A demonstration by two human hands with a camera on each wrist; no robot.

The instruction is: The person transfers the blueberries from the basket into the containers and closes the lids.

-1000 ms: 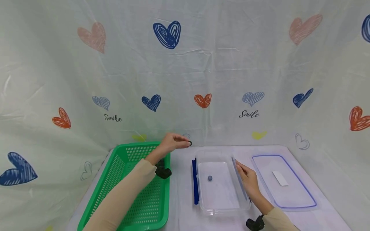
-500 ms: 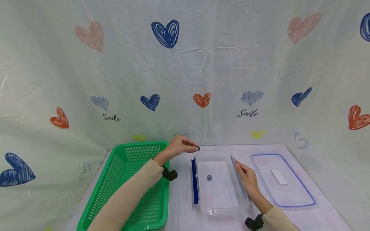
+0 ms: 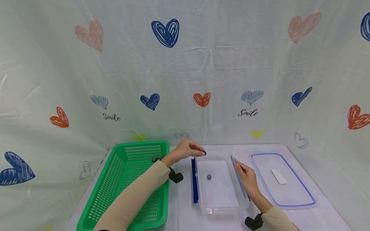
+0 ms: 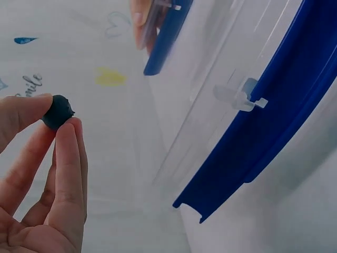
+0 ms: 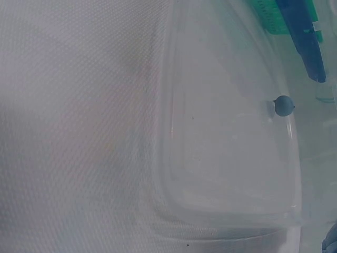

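Observation:
My left hand pinches a dark blueberry between thumb and fingertips, above the back left corner of a clear plastic box. My right hand grips the box's right side at the rim, by its raised latch flap; the left wrist view catches part of its fingers. Inside the box, a single blueberry lies on the floor toward the left, also visible in the right wrist view as a round blue berry. A blue latch flap hangs outward along the left side.
To the left stands a green perforated basket, with small dark round things near its back right corner, partly hidden by my left wrist. A clear lid with a blue seal and a white label lies right of the box. Behind hangs a heart-printed curtain.
My left hand has moved right and slightly down with the blueberry, from beside the basket to over the box's back left corner. My right hand stays on the box.

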